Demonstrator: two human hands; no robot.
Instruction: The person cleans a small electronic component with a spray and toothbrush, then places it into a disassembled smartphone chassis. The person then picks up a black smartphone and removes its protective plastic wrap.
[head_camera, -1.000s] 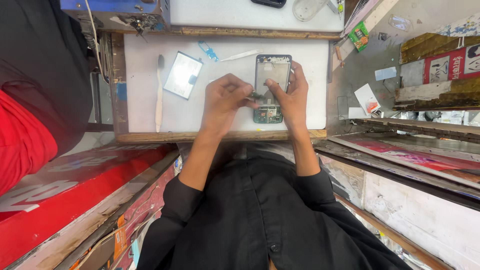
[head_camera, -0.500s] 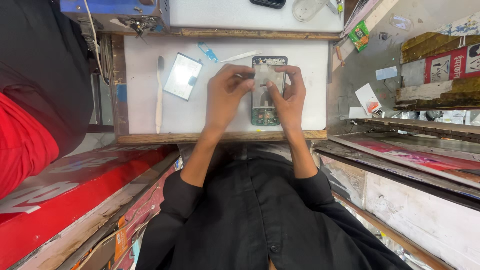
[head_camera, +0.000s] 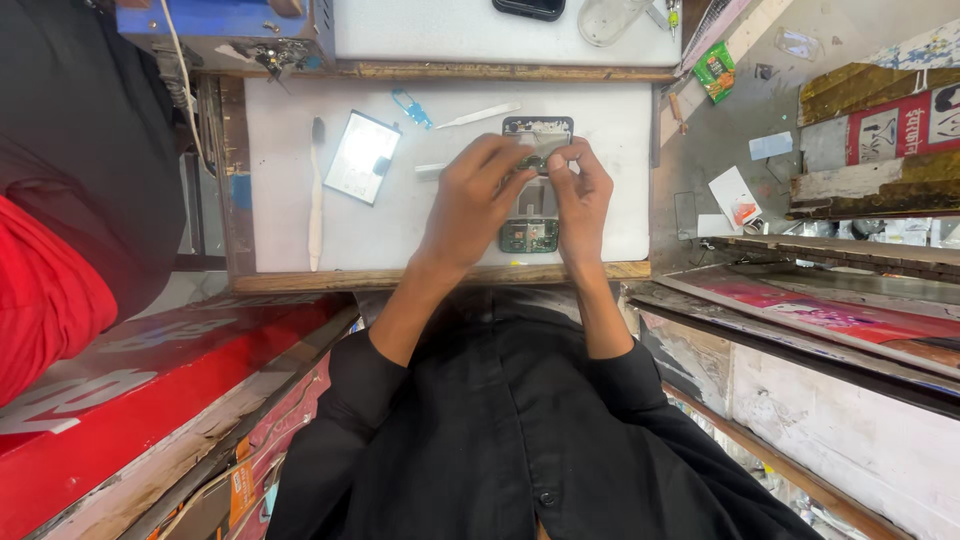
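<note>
looking down from the head cam: left hand (head_camera: 470, 205) and right hand (head_camera: 578, 195) both pinch the opened phone (head_camera: 533, 190) lying at 12 o'clock on the white mat (head_camera: 620, 150), toothbrush (head_camera: 316, 195) at 9.

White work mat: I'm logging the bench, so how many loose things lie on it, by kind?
Opened phone, under both hands: 1
Toothbrush: 1
Flat silver rectangular part: 1
Small blue piece: 1
Thin white pry tool: 1
Total: 5
</note>
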